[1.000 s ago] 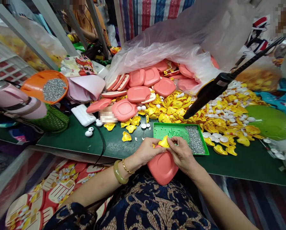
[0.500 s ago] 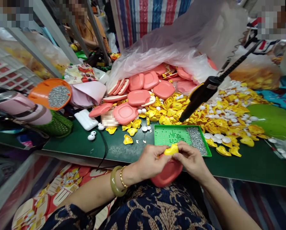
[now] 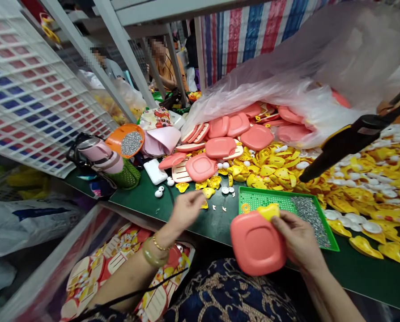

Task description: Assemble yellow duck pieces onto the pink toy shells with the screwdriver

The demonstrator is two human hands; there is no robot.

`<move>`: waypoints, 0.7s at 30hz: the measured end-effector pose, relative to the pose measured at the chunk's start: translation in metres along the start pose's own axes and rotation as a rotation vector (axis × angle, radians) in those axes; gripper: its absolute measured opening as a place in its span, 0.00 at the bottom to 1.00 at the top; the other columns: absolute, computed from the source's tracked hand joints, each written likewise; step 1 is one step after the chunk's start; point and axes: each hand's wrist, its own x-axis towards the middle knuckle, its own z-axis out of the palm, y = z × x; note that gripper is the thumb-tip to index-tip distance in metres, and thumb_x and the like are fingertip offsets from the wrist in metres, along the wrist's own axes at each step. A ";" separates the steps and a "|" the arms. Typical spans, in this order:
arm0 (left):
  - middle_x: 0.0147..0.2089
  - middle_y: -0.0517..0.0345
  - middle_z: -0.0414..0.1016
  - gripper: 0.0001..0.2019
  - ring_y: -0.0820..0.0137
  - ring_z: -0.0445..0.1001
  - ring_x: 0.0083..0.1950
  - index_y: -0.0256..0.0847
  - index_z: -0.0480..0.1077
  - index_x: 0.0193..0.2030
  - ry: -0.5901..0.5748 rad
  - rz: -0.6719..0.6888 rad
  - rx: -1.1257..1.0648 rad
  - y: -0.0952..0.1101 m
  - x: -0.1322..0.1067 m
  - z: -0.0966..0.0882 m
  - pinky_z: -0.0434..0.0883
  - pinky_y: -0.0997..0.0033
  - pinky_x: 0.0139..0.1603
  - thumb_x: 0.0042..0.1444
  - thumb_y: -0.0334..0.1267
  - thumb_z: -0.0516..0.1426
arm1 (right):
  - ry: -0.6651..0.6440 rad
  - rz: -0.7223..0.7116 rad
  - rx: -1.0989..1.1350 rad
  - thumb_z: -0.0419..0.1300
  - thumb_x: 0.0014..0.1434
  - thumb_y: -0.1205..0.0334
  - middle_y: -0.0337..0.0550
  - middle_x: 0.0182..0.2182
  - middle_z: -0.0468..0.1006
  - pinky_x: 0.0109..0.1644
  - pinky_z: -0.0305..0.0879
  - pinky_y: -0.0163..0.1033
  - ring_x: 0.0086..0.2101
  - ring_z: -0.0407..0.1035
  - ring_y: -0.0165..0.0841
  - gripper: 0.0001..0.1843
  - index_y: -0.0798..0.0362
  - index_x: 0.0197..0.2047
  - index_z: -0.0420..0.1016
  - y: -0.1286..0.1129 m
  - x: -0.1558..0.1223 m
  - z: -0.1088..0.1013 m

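Note:
My right hand (image 3: 299, 237) grips a coral-red plastic panel (image 3: 258, 243), rounded and square, with a yellow shell piece (image 3: 267, 211) at its top edge under my thumb. A small yellow ring shows beside that piece. Out to the left, my left hand (image 3: 186, 210) hovers over the bench near a loose yellow shell (image 3: 208, 192); its fingers are blurred, so whether it touches anything is unclear. Small white parts (image 3: 219, 208) lie on the bench. Behind the panel stands a green mesh tray (image 3: 253, 195) with silver screws (image 3: 312, 219) in its right part.
A black electric screwdriver (image 3: 341, 143) hangs above the tray. Coral panels (image 3: 220, 147) and yellow shells (image 3: 274, 172) are heaped behind. At left stand a pink bottle (image 3: 101, 154) and an orange dish (image 3: 114, 138) of screws. A lined container of assembled pieces (image 3: 116, 264) sits below the bench.
My left hand has let go of the yellow piece and moved left over the bench. My right hand now holds the panel and yellow piece alone, raised higher. The view has turned left.

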 end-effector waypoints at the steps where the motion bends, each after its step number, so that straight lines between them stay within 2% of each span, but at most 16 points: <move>1: 0.38 0.50 0.76 0.18 0.66 0.72 0.37 0.32 0.73 0.48 0.243 -0.041 0.166 -0.015 0.006 -0.017 0.67 0.70 0.38 0.60 0.43 0.52 | 0.103 0.044 0.073 0.72 0.37 0.51 0.40 0.25 0.79 0.29 0.70 0.35 0.25 0.71 0.30 0.18 0.53 0.29 0.79 0.001 0.005 -0.009; 2: 0.43 0.47 0.76 0.18 0.64 0.72 0.40 0.31 0.71 0.51 0.426 -0.085 0.387 -0.031 0.012 -0.032 0.66 0.69 0.41 0.62 0.40 0.49 | 0.200 0.075 0.143 0.73 0.35 0.52 0.39 0.24 0.79 0.27 0.69 0.34 0.23 0.70 0.29 0.19 0.53 0.29 0.79 0.004 0.011 -0.017; 3: 0.46 0.44 0.74 0.18 0.62 0.72 0.43 0.30 0.70 0.53 0.527 -0.142 0.611 -0.047 0.018 -0.046 0.66 0.68 0.43 0.62 0.37 0.47 | 0.286 0.089 0.204 0.75 0.31 0.53 0.37 0.23 0.78 0.24 0.68 0.33 0.21 0.69 0.28 0.20 0.53 0.28 0.78 0.007 0.017 -0.024; 5: 0.52 0.37 0.70 0.17 0.54 0.69 0.50 0.26 0.69 0.52 0.522 -0.178 0.722 -0.074 0.027 -0.067 0.64 0.64 0.44 0.59 0.35 0.52 | 0.386 0.093 0.280 0.76 0.27 0.55 0.36 0.21 0.77 0.22 0.67 0.32 0.20 0.68 0.27 0.22 0.54 0.26 0.77 0.015 0.026 -0.032; 8: 0.42 0.39 0.74 0.13 0.55 0.71 0.42 0.29 0.73 0.46 0.442 -0.222 0.778 -0.099 0.031 -0.081 0.62 0.65 0.37 0.55 0.33 0.56 | 0.412 0.072 0.303 0.75 0.27 0.54 0.36 0.19 0.76 0.20 0.67 0.34 0.18 0.68 0.28 0.22 0.55 0.25 0.75 0.024 0.032 -0.030; 10: 0.33 0.43 0.74 0.12 0.57 0.71 0.36 0.31 0.73 0.44 0.421 -0.251 0.810 -0.102 0.030 -0.083 0.60 0.66 0.33 0.55 0.34 0.55 | 0.419 0.062 0.311 0.75 0.28 0.53 0.35 0.19 0.76 0.21 0.67 0.34 0.18 0.68 0.28 0.22 0.55 0.25 0.74 0.024 0.030 -0.030; 11: 0.31 0.44 0.74 0.12 0.57 0.71 0.34 0.31 0.74 0.44 0.451 -0.262 0.822 -0.099 0.028 -0.082 0.60 0.66 0.33 0.56 0.35 0.55 | 0.424 0.069 0.325 0.75 0.28 0.53 0.35 0.19 0.76 0.22 0.68 0.34 0.19 0.68 0.27 0.22 0.55 0.25 0.74 0.023 0.028 -0.031; 14: 0.31 0.47 0.75 0.16 0.58 0.71 0.34 0.32 0.74 0.45 0.604 -0.190 0.726 -0.071 0.018 -0.068 0.61 0.67 0.33 0.58 0.41 0.53 | 0.423 0.094 0.365 0.76 0.26 0.55 0.34 0.20 0.75 0.24 0.68 0.32 0.20 0.68 0.25 0.23 0.55 0.25 0.74 0.018 0.019 -0.048; 15: 0.32 0.49 0.76 0.16 0.60 0.72 0.35 0.34 0.73 0.46 0.585 -0.105 0.620 -0.057 0.015 -0.056 0.62 0.68 0.34 0.58 0.42 0.53 | 0.417 0.081 0.366 0.76 0.27 0.54 0.34 0.20 0.75 0.24 0.68 0.31 0.20 0.68 0.25 0.23 0.55 0.25 0.73 0.016 0.017 -0.055; 16: 0.33 0.52 0.76 0.17 0.63 0.72 0.35 0.35 0.73 0.47 0.487 0.000 0.476 -0.042 0.011 -0.041 0.63 0.70 0.35 0.57 0.43 0.53 | 0.409 0.055 0.358 0.76 0.28 0.54 0.33 0.19 0.74 0.24 0.68 0.31 0.20 0.68 0.25 0.22 0.55 0.25 0.73 0.014 0.014 -0.062; 18: 0.36 0.55 0.78 0.16 0.66 0.72 0.35 0.37 0.74 0.46 0.100 0.220 0.223 -0.010 0.008 0.000 0.65 0.73 0.36 0.56 0.43 0.54 | 0.378 -0.015 0.324 0.74 0.33 0.51 0.34 0.19 0.74 0.25 0.68 0.33 0.20 0.68 0.26 0.21 0.54 0.25 0.72 0.012 0.010 -0.073; 20: 0.33 0.55 0.78 0.13 0.69 0.71 0.31 0.38 0.75 0.43 -0.250 0.422 0.196 0.020 0.009 0.045 0.65 0.73 0.34 0.57 0.42 0.54 | 0.360 -0.061 0.296 0.73 0.35 0.49 0.35 0.18 0.73 0.25 0.68 0.34 0.20 0.67 0.27 0.21 0.54 0.24 0.70 0.009 0.006 -0.078; 21: 0.34 0.53 0.78 0.14 0.68 0.71 0.32 0.38 0.75 0.45 -0.354 0.519 0.221 0.032 0.012 0.067 0.65 0.72 0.35 0.57 0.41 0.54 | 0.363 -0.070 0.288 0.73 0.35 0.49 0.35 0.18 0.72 0.25 0.68 0.35 0.20 0.67 0.27 0.21 0.54 0.23 0.70 0.007 0.003 -0.078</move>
